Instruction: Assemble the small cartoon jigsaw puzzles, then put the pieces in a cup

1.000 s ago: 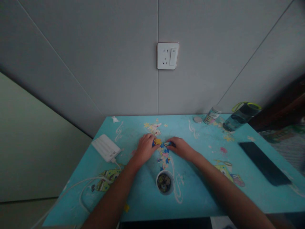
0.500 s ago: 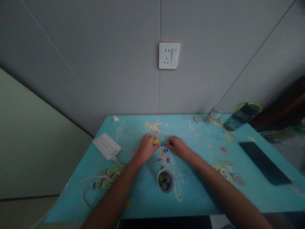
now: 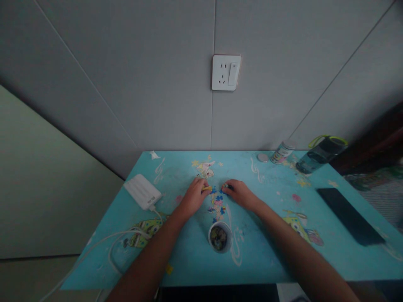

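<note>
My left hand [image 3: 194,193] is closed on a yellow puzzle piece [image 3: 207,188], which now shows thin, nearly edge-on. Across a small gap, my right hand [image 3: 239,193] pinches small puzzle pieces [image 3: 225,186] of mixed colours; their number cannot be made out. Between the hands and running towards me lies a strip of loose puzzle pieces [image 3: 218,201], blue, pink and yellow. Just in front of that strip stands a white cup [image 3: 229,242] with dark, mixed small pieces inside.
A white power bank [image 3: 143,191] with a cable lies left on the printed blue table [image 3: 195,264]. At the back right are a round lid [image 3: 262,157], a printed can [image 3: 282,152] and a tilted water bottle [image 3: 321,154]. A dark flat slab [image 3: 349,216] lies at right.
The yellow piece in my left hand has turned from broad to thin. My right hand has shifted slightly right, and its pieces show more clearly. The whole view has moved a little.
</note>
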`<action>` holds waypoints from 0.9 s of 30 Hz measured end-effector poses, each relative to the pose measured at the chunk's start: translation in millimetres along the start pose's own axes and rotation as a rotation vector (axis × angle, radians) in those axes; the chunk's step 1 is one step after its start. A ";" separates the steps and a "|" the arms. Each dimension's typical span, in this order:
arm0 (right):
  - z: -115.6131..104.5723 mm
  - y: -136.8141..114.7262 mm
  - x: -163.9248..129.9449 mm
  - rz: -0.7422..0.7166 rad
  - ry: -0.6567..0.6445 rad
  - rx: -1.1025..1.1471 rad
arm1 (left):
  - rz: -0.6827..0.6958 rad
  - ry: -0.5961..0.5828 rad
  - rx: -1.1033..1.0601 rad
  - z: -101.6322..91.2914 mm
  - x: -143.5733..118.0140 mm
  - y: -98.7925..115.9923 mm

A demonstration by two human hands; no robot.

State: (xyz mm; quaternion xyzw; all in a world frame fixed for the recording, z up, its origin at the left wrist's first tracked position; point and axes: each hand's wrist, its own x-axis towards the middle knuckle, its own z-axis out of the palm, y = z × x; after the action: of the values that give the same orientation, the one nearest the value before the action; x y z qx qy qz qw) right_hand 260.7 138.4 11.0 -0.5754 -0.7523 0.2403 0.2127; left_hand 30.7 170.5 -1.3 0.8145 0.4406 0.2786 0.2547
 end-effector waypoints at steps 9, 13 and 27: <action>-2.5 -1.4 -0.3 0.015 0.041 0.051 | -0.023 -0.004 -0.039 -0.6 1.7 1.2; -2.4 -0.6 0.4 0.034 0.062 0.072 | -0.015 0.000 -0.038 -0.9 3.0 3.3; -2.8 -1.4 -0.8 0.088 0.117 0.235 | -0.089 0.083 -0.156 2.1 -1.0 7.2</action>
State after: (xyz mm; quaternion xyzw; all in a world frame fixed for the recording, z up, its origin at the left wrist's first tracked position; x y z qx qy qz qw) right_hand 261.5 137.6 14.0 -0.5919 -0.6795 0.3018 0.3112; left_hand 35.8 165.8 1.7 0.7597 0.4633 0.3340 0.3109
